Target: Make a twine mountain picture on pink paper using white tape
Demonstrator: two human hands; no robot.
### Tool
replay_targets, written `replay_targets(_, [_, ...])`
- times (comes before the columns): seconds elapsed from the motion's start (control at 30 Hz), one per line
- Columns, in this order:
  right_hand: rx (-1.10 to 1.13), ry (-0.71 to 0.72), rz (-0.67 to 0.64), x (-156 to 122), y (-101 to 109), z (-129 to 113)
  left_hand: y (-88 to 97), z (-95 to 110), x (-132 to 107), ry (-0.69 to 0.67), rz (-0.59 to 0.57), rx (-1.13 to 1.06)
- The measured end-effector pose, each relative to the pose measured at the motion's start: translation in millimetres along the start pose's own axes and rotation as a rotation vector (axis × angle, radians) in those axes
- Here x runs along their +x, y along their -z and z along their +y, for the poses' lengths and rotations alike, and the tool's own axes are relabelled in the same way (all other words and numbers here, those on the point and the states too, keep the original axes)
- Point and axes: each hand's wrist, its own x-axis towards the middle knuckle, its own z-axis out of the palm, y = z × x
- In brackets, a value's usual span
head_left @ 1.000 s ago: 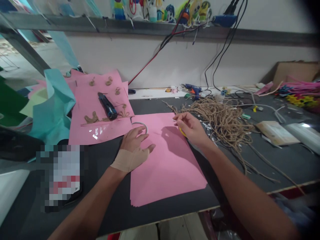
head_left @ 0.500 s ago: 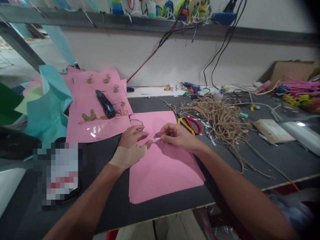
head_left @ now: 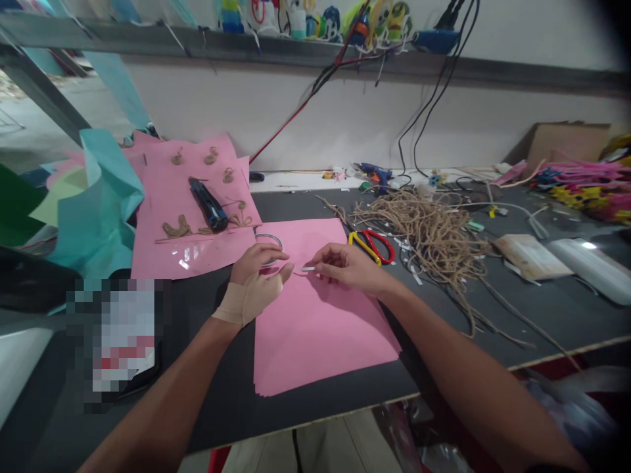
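Pinches a white strip [head_left: 309, 268] in the right hand [head_left: 342, 266], with grip closed at the fingertips, over pink sheets [head_left: 325, 341] on the worktop [head_left: 224, 401]. Leaves the strip to that grip alone, with the left hand [head_left: 254, 279] slightly farther off than half a second ago. Has left fingers loosely spread across a grey ring [head_left: 273, 236]; cannot tell whether touching it.

A white wall [head_left: 217, 98] (crossed by a grey metal shelf [head_left: 290, 54]) rises behind the black-topped table [head_left: 221, 401].
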Motion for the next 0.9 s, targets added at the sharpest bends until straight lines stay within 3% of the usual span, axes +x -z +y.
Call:
replay_targets(0.33, [0.013, 0.028, 0.031, 0, -3, -2, -0.1, 4, -2, -0.035, -0.031, 0.002])
replay_targets(0.43, [-0.062, 0.035, 0.066, 0, -6, -3, 0.0, 4, -3, -0.06, -0.037, 0.032])
replay_targets(0.6, [-0.198, 0.163, 0.105, 2, -11, -2, -1.7, 0, -4, -0.082, -0.075, 0.059])
replay_targets(0.9, [-0.246, 0.199, 0.14, 6, -14, 3, -4.1, -5, -4, -0.09, -0.064, 0.066])
